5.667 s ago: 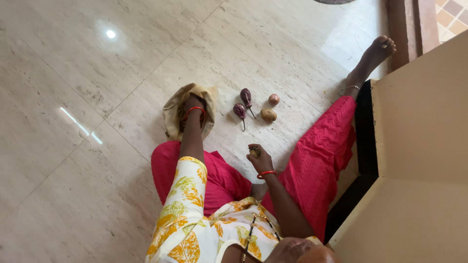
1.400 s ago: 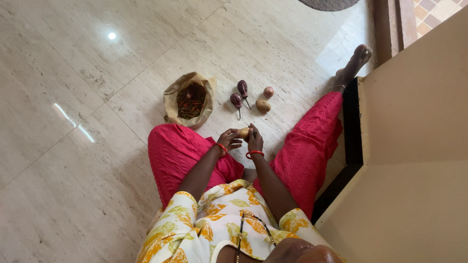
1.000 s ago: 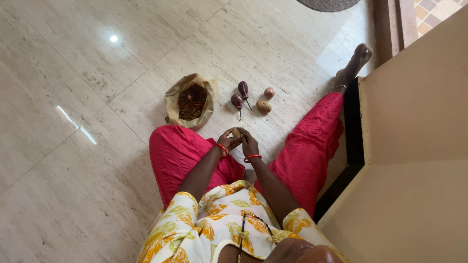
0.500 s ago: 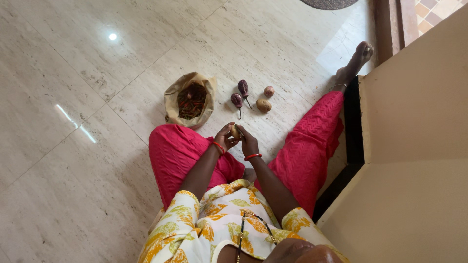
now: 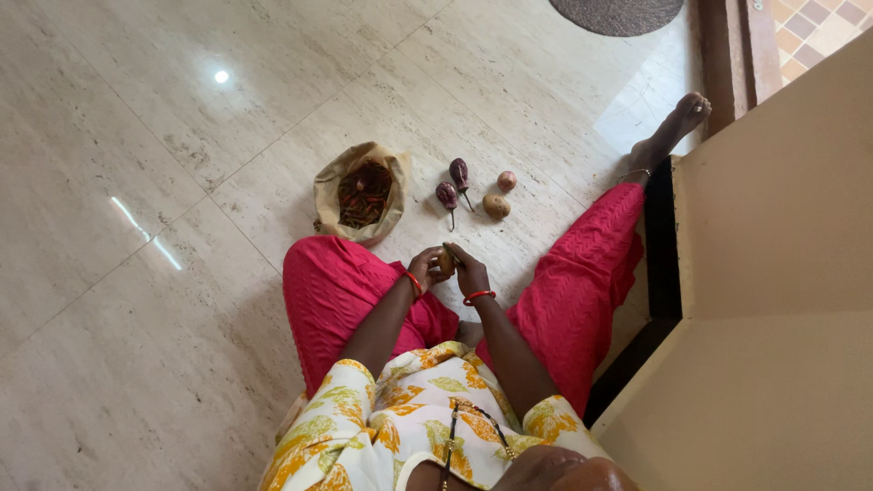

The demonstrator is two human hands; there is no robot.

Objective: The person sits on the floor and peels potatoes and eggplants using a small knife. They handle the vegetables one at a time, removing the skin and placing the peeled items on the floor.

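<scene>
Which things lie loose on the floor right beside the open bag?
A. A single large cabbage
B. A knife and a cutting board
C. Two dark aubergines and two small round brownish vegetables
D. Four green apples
C: beside the open bag lie two dark aubergines and two small round brownish vegetables, apart from the hands.

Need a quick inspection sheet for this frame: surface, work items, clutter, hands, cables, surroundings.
Surface: glossy pale marble floor, light glare on it.
Work items: small brownish item, kind unclear, held between both hands; open bag of reddish-brown pieces; two small aubergines; two round brownish vegetables.
Clutter: nothing seen.
Hands: left hand and right hand both closed on the small item, above the lap.
Cables: nothing seen.
Surroundings: round mat at the top edge; beige furniture at the person's right.
</scene>
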